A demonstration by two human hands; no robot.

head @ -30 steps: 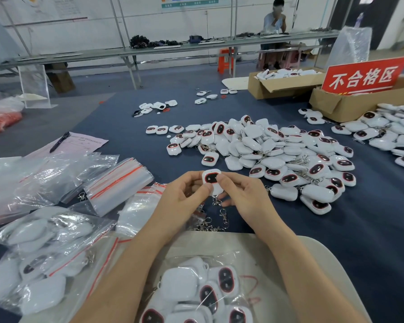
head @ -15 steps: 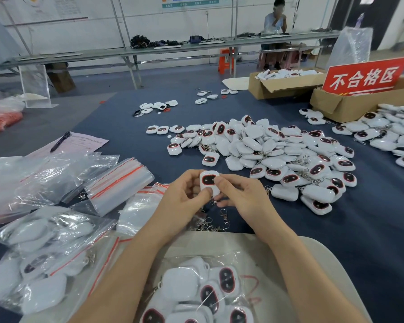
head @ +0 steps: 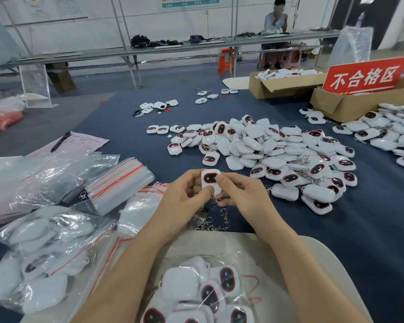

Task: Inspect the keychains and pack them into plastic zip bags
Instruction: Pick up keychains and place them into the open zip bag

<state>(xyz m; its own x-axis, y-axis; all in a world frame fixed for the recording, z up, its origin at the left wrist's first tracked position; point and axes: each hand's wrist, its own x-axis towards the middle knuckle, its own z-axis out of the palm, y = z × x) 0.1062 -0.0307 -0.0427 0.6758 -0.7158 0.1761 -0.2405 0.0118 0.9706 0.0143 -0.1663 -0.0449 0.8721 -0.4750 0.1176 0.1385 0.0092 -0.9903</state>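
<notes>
I hold one white keychain (head: 209, 179) with a dark red-rimmed oval face upright above the blue table. My left hand (head: 184, 198) grips its left side, thumb on its lower edge. My right hand (head: 240, 194) pinches its right side, thumb on the face. Its metal clasp hangs below between my hands. A big pile of loose keychains (head: 273, 152) lies just beyond. A zip bag (head: 203, 292) part-filled with keychains rests in front of me under my forearms. A stack of empty zip bags (head: 119, 183) lies to the left.
Filled bags (head: 40, 250) lie at lower left. More keychains (head: 390, 134) spread at far right beside cardboard boxes (head: 350, 103) with a red sign (head: 364, 76). A pen (head: 60, 141) on paper lies at left. Loose metal clasps (head: 210, 223) lie near my wrists. A person sits at the far bench.
The keychain has dropped slightly lower between my hands and my right thumb has moved onto its face. My left thumb now sits on its lower edge.
</notes>
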